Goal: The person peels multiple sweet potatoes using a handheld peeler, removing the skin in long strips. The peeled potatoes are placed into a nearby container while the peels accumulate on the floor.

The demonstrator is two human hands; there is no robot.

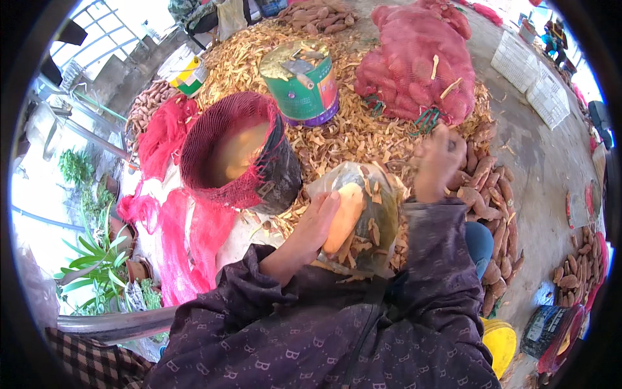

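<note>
Spreading across the ground, a wide heap of sweet potato peelings (pixel 337 139) is the landmark here, and everything else sits around it. At its far right edge lies a bulging red mesh sack of sweet potatoes (pixel 414 61). On its left edge stands a black bucket (pixel 278 172) lined with red netting, holding pale peeled pieces. Behind the bucket, on the heap itself, sits a green tin can (pixel 304 84). Along the heap's right side runs a pile of unpeeled sweet potatoes (pixel 486 188). At the heap's near edge, over the person's lap, lies a clear plastic sheet (pixel 379 217) strewn with peelings. On that sheet rests a peeled orange sweet potato (pixel 343 217), with the left hand (pixel 314 227) clamped around its lower end. The right hand (pixel 437 162) is raised above the heap's right side, next to the unpeeled pile; its grip is blurred, so I cannot tell whether it holds anything.
</note>
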